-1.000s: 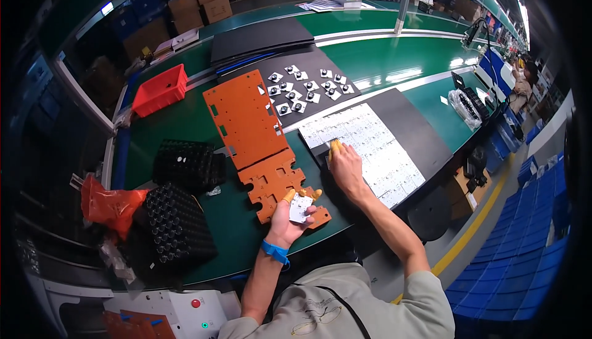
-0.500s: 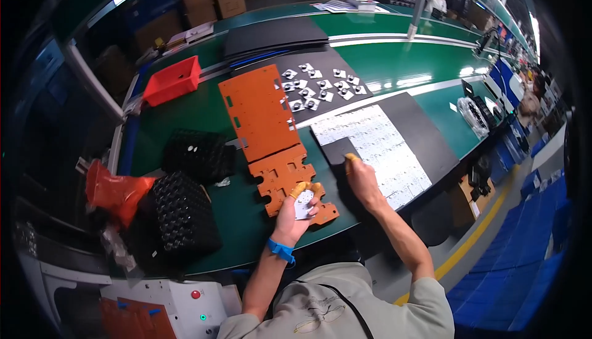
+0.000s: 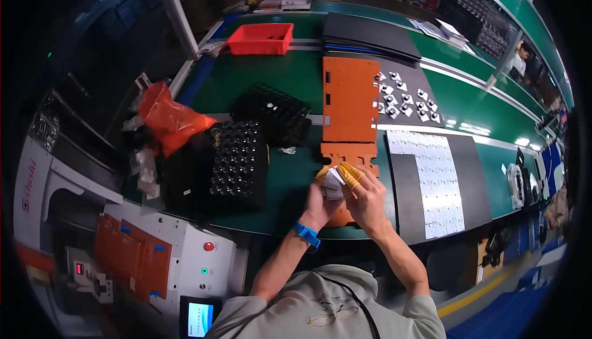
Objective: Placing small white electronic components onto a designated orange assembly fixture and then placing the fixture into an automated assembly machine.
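Observation:
Both hands meet over the near end of a small orange fixture plate point(image 3: 348, 154) on the green table. My left hand point(image 3: 320, 198), with yellow fingertip covers and a blue wrist strap, holds a small white part point(image 3: 333, 183). My right hand point(image 3: 364, 194), also with yellow fingertip covers, pinches the same white part from the right. A long orange plate point(image 3: 350, 98) lies just beyond. To the right, a white sheet of small parts point(image 3: 435, 178) rests on a black mat point(image 3: 406, 197).
Two black trays with round pockets point(image 3: 237, 163) point(image 3: 274, 114) lie to the left. An orange bag point(image 3: 169, 120) sits further left. A red bin point(image 3: 260, 38) stands at the back. Several loose white parts point(image 3: 404, 98) lie on a dark mat. A white machine cabinet point(image 3: 179, 256) stands near left.
My right hand left the white sheet and came left to join the left hand on the white part. The camera view swung to the left.

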Action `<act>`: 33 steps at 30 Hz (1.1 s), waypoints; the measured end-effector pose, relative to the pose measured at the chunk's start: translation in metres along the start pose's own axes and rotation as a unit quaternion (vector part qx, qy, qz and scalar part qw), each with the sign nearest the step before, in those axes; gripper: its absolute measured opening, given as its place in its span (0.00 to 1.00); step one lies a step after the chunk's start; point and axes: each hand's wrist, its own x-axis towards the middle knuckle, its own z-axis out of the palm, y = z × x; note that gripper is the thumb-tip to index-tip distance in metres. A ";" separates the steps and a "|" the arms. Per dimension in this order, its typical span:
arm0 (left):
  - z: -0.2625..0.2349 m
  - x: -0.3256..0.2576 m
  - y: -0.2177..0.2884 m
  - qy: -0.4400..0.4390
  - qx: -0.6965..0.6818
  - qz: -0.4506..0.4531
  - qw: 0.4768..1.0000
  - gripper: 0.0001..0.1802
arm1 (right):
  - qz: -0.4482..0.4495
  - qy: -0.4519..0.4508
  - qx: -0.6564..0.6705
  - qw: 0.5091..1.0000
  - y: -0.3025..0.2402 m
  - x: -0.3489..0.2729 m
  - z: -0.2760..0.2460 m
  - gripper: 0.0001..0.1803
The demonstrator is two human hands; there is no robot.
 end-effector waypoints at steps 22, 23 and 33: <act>-0.050 -0.067 0.049 0.012 -0.005 -0.008 1.000 0.20 | -0.166 -0.287 -0.190 0.924 -0.026 0.006 0.043 0.25; -0.057 -0.066 0.049 0.018 -0.007 -0.026 0.999 0.20 | -0.160 -0.294 -0.194 0.922 -0.030 0.007 0.044 0.26; -0.081 -0.069 0.054 -0.013 0.000 -0.012 1.000 0.18 | -0.158 -0.290 -0.086 0.940 -0.044 0.020 0.049 0.23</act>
